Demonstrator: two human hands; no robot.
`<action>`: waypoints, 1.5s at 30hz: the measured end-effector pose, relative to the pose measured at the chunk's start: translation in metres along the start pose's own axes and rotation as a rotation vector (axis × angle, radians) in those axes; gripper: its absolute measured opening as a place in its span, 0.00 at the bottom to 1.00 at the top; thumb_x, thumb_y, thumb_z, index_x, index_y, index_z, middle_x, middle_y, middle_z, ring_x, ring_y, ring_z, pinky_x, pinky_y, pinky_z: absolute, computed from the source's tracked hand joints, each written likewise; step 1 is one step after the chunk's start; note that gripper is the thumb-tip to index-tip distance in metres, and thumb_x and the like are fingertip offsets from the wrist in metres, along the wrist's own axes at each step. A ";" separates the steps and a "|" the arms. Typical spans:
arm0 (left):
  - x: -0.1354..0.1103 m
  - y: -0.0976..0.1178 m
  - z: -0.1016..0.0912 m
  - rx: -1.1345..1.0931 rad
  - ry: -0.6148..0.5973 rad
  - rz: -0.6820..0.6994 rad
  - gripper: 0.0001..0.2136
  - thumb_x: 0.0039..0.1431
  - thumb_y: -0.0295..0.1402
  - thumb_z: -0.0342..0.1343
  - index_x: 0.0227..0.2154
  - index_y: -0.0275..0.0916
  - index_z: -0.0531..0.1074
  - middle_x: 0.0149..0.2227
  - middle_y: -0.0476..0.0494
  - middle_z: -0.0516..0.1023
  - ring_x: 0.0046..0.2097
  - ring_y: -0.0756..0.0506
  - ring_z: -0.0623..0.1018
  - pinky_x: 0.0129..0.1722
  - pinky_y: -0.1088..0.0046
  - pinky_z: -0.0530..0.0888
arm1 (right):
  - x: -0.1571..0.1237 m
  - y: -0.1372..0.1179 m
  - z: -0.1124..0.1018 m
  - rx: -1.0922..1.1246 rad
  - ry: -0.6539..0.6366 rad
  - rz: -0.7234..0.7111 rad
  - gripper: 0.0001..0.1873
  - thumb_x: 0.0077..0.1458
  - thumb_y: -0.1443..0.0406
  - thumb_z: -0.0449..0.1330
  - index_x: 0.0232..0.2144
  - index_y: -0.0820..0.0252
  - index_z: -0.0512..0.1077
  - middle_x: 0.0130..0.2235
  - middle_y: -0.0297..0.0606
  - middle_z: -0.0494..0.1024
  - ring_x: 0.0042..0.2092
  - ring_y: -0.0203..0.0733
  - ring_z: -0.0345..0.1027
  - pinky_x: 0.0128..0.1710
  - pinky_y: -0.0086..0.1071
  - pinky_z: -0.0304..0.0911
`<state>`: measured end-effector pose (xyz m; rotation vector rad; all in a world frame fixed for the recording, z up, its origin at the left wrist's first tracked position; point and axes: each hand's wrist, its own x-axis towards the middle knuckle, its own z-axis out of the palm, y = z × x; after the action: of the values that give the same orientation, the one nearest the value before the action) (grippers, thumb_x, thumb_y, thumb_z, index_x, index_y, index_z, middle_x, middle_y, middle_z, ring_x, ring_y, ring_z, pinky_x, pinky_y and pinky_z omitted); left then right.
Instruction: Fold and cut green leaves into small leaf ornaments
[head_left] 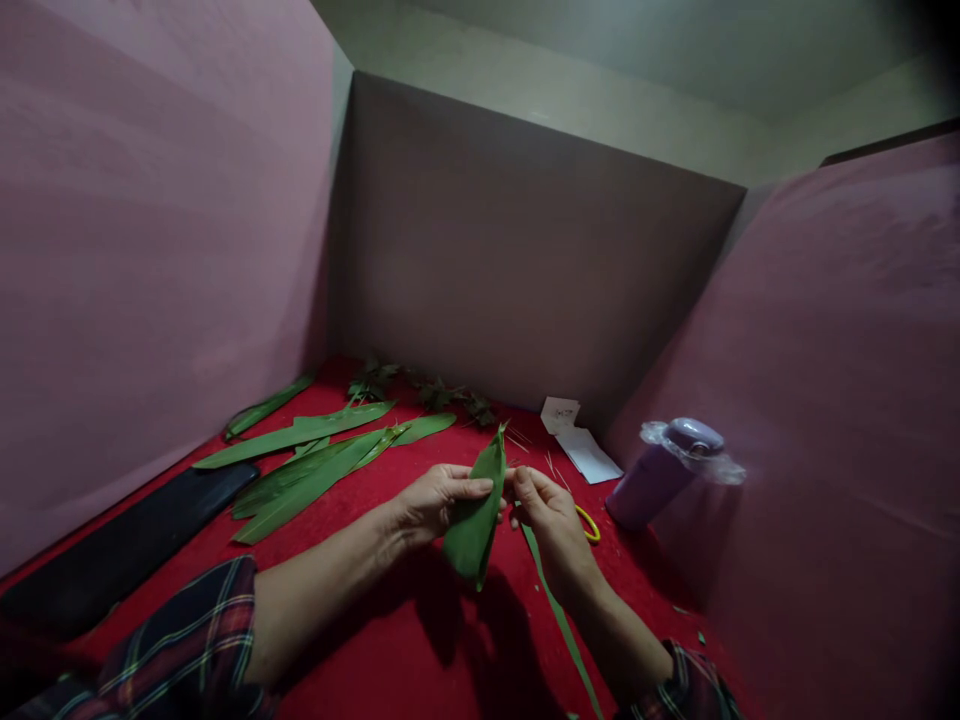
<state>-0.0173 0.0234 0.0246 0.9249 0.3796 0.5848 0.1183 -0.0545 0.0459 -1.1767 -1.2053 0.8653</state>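
Observation:
A folded green leaf (474,515) is held up over the red cloth (420,640), pointed tip upward. My left hand (435,498) pinches its left edge with fingers closed. My right hand (546,510) pinches the right edge near the top, fingers pressed together. A narrow green strip (559,610) trails down from under my right hand along the cloth. Both sleeves are dark plaid.
Several long green leaves (315,460) lie left of my hands, leafy scraps (420,392) at the back. A dark flat case (127,545) sits far left. White paper (581,440), a yellow ring (589,522) and a tipped purple bottle (660,470) lie right. Pink walls enclose all.

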 end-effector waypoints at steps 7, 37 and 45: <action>-0.001 -0.004 0.002 0.291 0.039 0.140 0.13 0.41 0.36 0.64 0.27 0.29 0.77 0.27 0.40 0.78 0.26 0.50 0.74 0.28 0.77 0.67 | 0.002 0.006 -0.002 0.061 0.030 0.027 0.15 0.43 0.58 0.65 0.31 0.61 0.71 0.28 0.34 0.72 0.27 0.34 0.61 0.23 0.26 0.53; 0.001 -0.015 -0.007 0.283 -0.046 -0.138 0.12 0.35 0.32 0.66 0.22 0.32 0.70 0.17 0.50 0.69 0.16 0.58 0.62 0.16 0.81 0.57 | 0.022 0.013 -0.037 0.152 0.399 0.268 0.12 0.33 0.62 0.68 0.18 0.62 0.70 0.19 0.32 0.72 0.19 0.31 0.61 0.16 0.25 0.49; -0.005 -0.012 -0.001 0.301 -0.114 -0.209 0.19 0.36 0.34 0.65 0.33 0.32 0.70 0.27 0.40 0.77 0.25 0.45 0.77 0.24 0.72 0.71 | 0.023 0.011 -0.034 0.124 0.422 0.242 0.12 0.33 0.62 0.68 0.18 0.63 0.70 0.19 0.33 0.72 0.19 0.32 0.60 0.16 0.25 0.47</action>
<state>-0.0177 0.0153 0.0142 1.1847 0.4631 0.2858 0.1567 -0.0376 0.0422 -1.3391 -0.6681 0.8046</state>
